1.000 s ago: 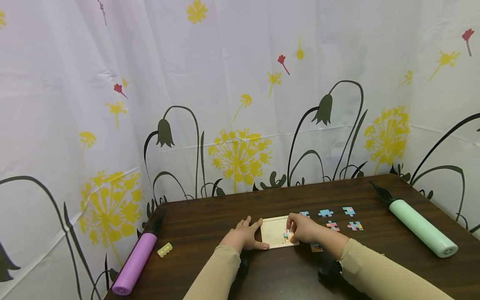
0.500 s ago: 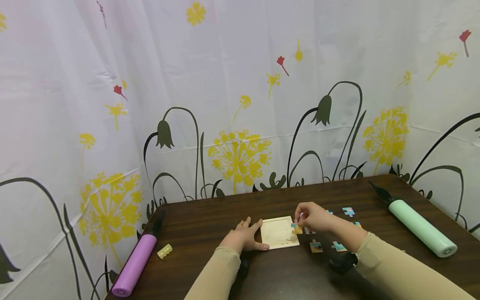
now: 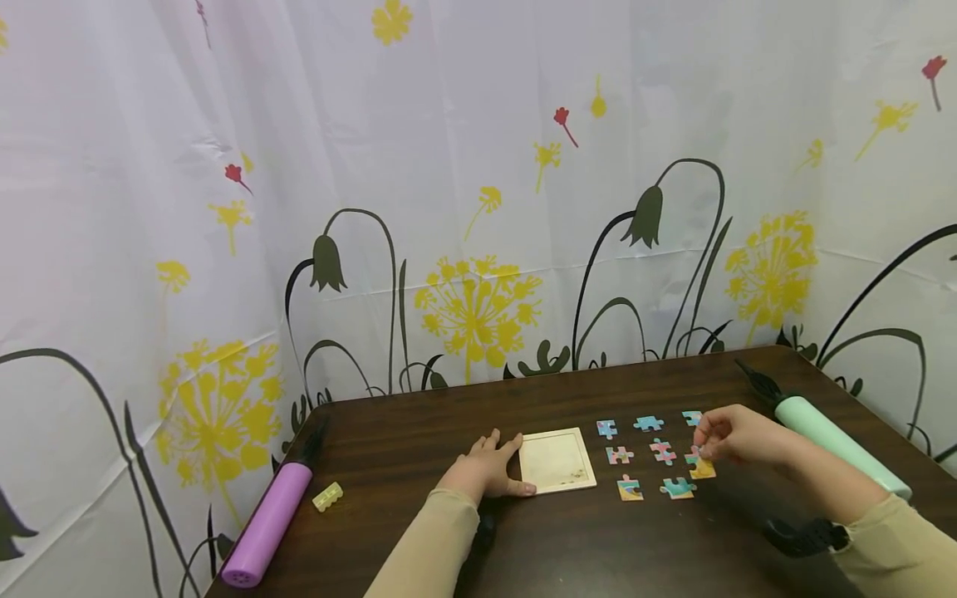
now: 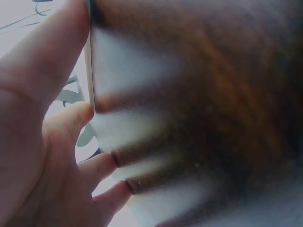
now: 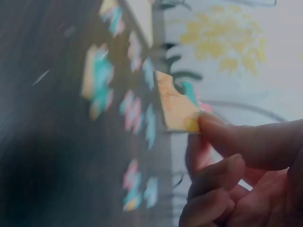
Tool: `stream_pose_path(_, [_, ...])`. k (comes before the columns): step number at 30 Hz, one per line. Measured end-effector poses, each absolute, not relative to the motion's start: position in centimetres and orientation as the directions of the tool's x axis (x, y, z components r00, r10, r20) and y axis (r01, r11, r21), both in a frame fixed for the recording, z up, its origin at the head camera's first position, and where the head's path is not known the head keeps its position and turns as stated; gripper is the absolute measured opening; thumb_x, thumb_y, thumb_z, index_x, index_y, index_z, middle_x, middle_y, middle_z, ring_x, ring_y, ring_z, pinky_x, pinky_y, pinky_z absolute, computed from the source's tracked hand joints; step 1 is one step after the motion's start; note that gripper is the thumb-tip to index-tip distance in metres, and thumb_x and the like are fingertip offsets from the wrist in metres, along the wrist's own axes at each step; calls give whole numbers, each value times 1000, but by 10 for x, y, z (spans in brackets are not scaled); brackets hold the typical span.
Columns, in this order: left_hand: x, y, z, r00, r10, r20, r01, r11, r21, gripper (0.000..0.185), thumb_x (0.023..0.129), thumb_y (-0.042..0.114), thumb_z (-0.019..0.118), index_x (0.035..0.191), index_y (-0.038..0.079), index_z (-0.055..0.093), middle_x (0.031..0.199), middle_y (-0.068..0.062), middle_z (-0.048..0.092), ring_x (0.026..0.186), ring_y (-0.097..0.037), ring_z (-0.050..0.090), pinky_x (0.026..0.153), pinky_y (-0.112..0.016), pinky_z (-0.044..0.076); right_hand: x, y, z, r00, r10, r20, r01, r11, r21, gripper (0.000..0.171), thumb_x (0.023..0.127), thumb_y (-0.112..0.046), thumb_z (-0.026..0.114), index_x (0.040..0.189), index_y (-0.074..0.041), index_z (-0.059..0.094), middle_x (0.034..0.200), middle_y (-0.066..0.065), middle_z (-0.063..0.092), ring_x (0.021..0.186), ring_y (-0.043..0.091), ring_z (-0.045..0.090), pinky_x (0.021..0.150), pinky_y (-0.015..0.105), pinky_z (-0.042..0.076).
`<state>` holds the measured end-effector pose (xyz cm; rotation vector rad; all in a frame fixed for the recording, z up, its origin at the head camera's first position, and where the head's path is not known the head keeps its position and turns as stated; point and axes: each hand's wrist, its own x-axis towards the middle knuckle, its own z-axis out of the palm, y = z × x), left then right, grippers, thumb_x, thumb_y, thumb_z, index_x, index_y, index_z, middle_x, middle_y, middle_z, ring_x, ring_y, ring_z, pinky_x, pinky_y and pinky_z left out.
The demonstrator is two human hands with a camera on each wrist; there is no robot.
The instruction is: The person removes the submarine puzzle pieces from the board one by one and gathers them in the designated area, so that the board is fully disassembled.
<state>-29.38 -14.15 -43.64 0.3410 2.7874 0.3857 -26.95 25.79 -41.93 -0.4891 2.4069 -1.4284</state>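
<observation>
Right fingers (image 5: 222,130) pinching a yellow puzzle piece (image 5: 176,106) by 1 corner, thumb on top, the other fingers curled loosely underneath. In the head view the right hand (image 3: 728,436) has that piece (image 3: 703,469) low over the dark surface (image 3: 419,440), at the right end of the loose pieces (image 3: 649,453) laid out in rows. It looks like a set-down into that grid, and the thing to get right is spacing: bring the piece down flat, just beside its neighbours without touching them, then let go cleanly so it doesn't flip or skid. A corner pinch gives little control over tilt, so level it before release.

Over on the other side, left fingers (image 4: 71,118) spread and straight, resting against the left edge of the wooden puzzle tray (image 3: 557,461); the left hand (image 3: 486,469) grips nothing, just steadies it. The tray looks bare inside. Keep that pressure light and the tray stays put. Purple pump (image 3: 265,523) and mint pump (image 3: 841,453) sit well apart at the 2 ends.
</observation>
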Motion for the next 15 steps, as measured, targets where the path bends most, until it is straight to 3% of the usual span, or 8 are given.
stream_pose_path(4, [-295, -141, -436, -923, 269, -276, 183, 937, 299, 92, 79, 53, 78, 154, 21, 37, 158, -22, 25, 144, -42, 22, 108, -65, 23, -262, 277, -436, -888, -446, -110, -130, 474, -871, 5, 85, 6, 63, 89, 3, 61, 73, 4, 58, 51, 9, 39, 46, 22, 33])
stream_pose_path(15, [-295, -140, -435, -922, 259, -286, 176, 942, 286, 92, 79, 55, 77, 155, 22, 36, 158, -21, 25, 144, -43, 23, 109, -64, 23, -255, 290, -457, -947, -303, -111, -95, 590, -802, 7, 83, 4, 62, 85, -1, 59, 67, 4, 50, 56, 19, 46, 49, 31, 40])
